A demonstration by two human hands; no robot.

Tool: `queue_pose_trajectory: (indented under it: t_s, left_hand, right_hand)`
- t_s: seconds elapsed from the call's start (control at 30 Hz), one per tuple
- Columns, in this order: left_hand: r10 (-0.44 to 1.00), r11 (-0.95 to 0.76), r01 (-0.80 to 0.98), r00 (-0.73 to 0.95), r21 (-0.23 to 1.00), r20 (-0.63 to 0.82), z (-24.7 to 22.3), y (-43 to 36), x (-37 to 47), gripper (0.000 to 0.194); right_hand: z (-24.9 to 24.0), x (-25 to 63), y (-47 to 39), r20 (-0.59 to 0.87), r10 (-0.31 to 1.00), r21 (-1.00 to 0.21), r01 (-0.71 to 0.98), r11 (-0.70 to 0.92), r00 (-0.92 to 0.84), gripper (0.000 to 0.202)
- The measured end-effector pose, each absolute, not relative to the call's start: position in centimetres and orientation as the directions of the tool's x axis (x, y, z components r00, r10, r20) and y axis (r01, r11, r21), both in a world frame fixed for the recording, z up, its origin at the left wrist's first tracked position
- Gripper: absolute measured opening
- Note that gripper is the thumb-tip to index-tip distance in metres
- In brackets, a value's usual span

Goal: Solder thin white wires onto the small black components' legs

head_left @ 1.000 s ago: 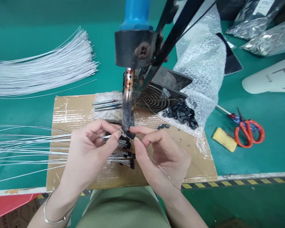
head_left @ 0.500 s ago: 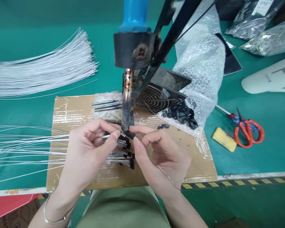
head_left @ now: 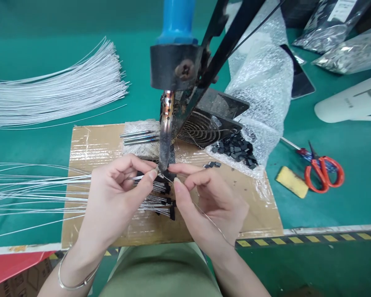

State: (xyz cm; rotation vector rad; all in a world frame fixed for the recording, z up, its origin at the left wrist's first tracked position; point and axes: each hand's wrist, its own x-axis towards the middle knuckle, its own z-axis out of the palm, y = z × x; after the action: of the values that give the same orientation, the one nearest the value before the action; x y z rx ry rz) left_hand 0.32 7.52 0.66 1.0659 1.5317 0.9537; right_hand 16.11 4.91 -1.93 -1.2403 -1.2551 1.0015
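Note:
The soldering iron (head_left: 165, 144), with a blue handle, points straight down from a black stand, its tip between my two hands. My left hand (head_left: 116, 202) is closed in a pinch beside the tip, on a white wire (head_left: 80, 178) that runs in from the left; the small end at the fingertips is mostly hidden. In my right hand (head_left: 214, 200), thumb and forefinger are closed on a thin strand of solder wire (head_left: 212, 222), which lies across the palm and reaches toward the tip. Below the hands lie several wires with black connectors (head_left: 172, 211) on their ends.
A big bundle of white wires (head_left: 64, 90) lies at the upper left. Behind the iron stands a black fan (head_left: 200, 128). Black housings (head_left: 235, 148) spill from bubble wrap (head_left: 259, 78). A yellow sponge (head_left: 292, 182) and red-handled scissors (head_left: 317, 175) lie right of the cardboard (head_left: 259, 214).
The whole view has shifted very slightly, the iron appearing a little further right. Both hands keep their pinch at the iron tip.

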Motion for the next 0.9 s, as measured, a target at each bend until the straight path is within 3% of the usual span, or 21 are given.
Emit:
queue_pose_trajectory:
  t_s: [0.47, 0.9]
  left_hand:
    - [0.96, 0.275, 0.175, -0.105, 0.945, -0.26, 0.61, 7.5, 0.15, 0.014]
    - [0.962, 0.268, 0.158, -0.09, 0.95, -0.257, 0.55, 7.41, 0.13, 0.013]
  right_hand:
    - [-2.46, 15.73, 4.73, 0.129, 0.984, -0.991, 0.043, 0.124, 0.122, 0.02]
    - [-2.49, 15.72, 4.6, 0.157, 0.979, -0.985, 0.089, 0.147, 0.13, 0.02]
